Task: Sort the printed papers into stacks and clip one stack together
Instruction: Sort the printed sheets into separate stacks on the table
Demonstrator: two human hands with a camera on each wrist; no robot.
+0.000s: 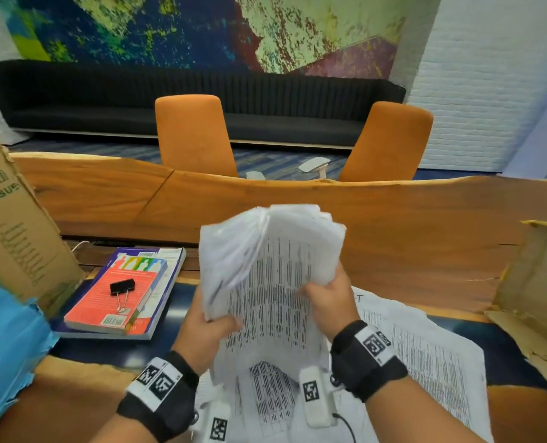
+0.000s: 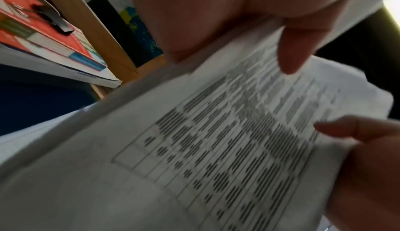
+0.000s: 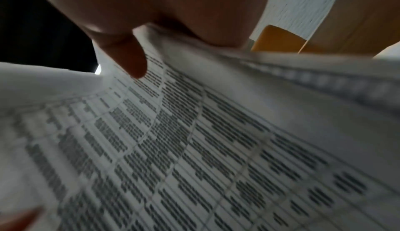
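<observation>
A thick bundle of printed papers (image 1: 265, 266) with tables of text is held upright above the table, its top pages fanning apart. My left hand (image 1: 206, 324) grips its lower left edge, thumb on the front sheet. My right hand (image 1: 324, 298) grips its right edge. In the left wrist view the printed sheet (image 2: 216, 149) fills the frame under my left hand's thumb (image 2: 296, 53). The right wrist view shows the printed sheet (image 3: 194, 140) close up. More loose printed sheets (image 1: 425, 346) lie flat on the table below. A black binder clip (image 1: 122, 287) rests on a red book (image 1: 115, 302) at the left.
The red book lies on a larger book (image 1: 166, 282). A cardboard box (image 1: 13, 225) stands at the left with blue plastic (image 1: 7, 346) below it. Torn cardboard (image 1: 534, 282) sits at the right. Two orange chairs (image 1: 192, 132) stand behind the wooden table edge (image 1: 393, 212).
</observation>
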